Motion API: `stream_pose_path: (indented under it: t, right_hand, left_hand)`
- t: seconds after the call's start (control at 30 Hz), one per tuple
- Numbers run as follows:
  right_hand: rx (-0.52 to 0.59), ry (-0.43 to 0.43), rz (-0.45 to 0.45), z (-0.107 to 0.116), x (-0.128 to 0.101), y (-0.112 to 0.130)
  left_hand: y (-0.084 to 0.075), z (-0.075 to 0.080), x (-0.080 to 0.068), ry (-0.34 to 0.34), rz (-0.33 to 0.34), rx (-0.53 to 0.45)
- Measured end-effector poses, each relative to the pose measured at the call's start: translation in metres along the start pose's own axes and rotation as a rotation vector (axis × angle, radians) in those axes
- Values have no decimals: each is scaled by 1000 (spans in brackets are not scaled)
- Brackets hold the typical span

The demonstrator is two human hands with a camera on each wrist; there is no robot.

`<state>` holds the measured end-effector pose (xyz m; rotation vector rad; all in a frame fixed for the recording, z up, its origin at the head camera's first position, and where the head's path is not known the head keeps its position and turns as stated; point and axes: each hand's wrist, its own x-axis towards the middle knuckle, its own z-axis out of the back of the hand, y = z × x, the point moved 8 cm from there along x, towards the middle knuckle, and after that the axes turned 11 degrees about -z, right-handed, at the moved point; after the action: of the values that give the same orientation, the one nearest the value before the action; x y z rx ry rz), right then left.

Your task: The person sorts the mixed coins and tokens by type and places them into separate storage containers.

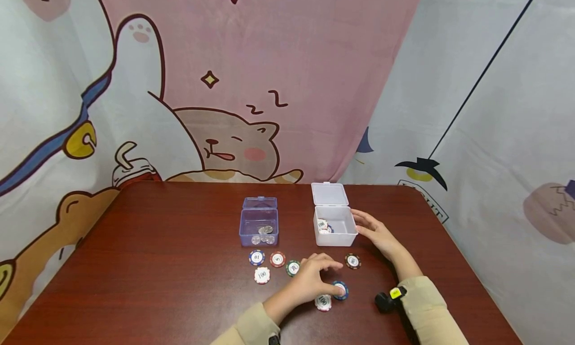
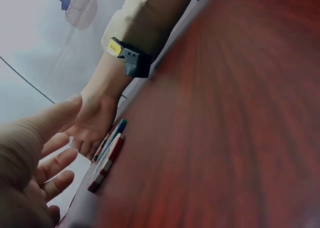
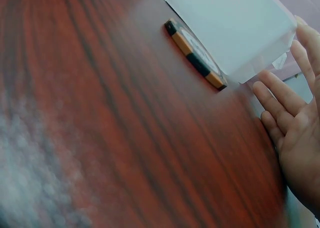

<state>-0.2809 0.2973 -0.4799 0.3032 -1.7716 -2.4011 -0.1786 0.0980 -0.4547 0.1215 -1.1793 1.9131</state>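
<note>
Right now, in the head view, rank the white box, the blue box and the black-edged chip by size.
1. White box, lid open, looks largest.
2. Blue box, slightly smaller; both sit equally far from the camera, so the ranking holds.
3. Black-edged chip, clearly smallest, though nearer the camera.

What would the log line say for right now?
left hand: fingers on blue chip | right hand: open beside white box | blue box: holds coins

Beige long sleeves (image 1: 427, 305) on both arms; black wrist-mounted camera (image 1: 387, 300) with yellow label, right wrist.
</note>
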Motion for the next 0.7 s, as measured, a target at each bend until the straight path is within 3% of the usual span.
stream_pose_path:
  t: [0.27, 0.7]
  right_hand:
    - [15, 8, -13, 0, 0, -1]
    - [12, 10, -9, 0, -1, 0]
  left_hand:
    - [5, -10, -4, 75, 59, 53]
    - [1, -19, -3, 143, 27, 283]
